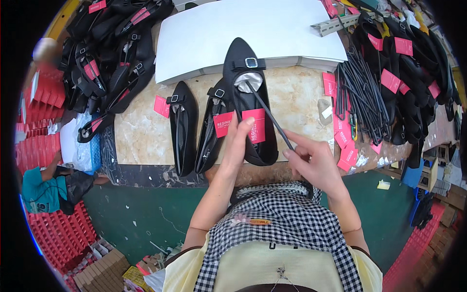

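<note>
My left hand grips a black pointed flat shoe near its heel, thumb on a pink tag inside it. The shoe has a strap with a silver buckle and white paper stuffed in the toe. My right hand pinches a thin black stick whose far end reaches into the shoe's paper stuffing. Two more black pointed shoes lie side by side just left of the held one on the beige stone tabletop.
A white board lies at the table's back. Heaps of black shoes with pink tags sit at the left and right. A bundle of black sticks and loose pink tags lie right. Red crates stand below left.
</note>
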Motion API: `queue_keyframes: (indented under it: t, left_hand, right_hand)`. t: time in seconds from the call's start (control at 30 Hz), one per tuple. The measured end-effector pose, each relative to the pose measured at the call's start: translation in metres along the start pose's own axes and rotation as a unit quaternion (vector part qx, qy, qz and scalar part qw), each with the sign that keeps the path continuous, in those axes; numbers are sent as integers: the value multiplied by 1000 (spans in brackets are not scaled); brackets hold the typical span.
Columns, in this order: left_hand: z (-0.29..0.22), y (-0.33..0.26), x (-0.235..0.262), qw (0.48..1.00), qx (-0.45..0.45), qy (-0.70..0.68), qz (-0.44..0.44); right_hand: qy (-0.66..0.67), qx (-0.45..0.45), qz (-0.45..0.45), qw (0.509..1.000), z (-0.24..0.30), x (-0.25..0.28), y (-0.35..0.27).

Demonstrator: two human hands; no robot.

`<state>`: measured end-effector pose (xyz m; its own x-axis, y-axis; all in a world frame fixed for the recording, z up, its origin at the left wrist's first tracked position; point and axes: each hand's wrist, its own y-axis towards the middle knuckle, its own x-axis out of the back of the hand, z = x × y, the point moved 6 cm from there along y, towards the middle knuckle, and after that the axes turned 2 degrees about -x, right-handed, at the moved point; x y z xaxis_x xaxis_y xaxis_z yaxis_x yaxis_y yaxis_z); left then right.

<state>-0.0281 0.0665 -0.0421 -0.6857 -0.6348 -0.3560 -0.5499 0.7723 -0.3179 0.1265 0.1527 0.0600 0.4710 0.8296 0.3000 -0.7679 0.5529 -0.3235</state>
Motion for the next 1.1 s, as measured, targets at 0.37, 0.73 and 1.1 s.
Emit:
queue_keyframes:
  t: [0.37,0.73,1.1]
  left_hand:
    - [-9,-25,-18,990,-128,43,-32]
    - [38,-31,-8,990,-125,29,-59]
    - [-6,-46,-29,983,-180,14,-39]
  right_hand:
    - [-92,195,-188,958,32,-12,17]
    - [-212,191,-164,944,18,-48,30]
    - [13,34,46,998,12,-46,34]
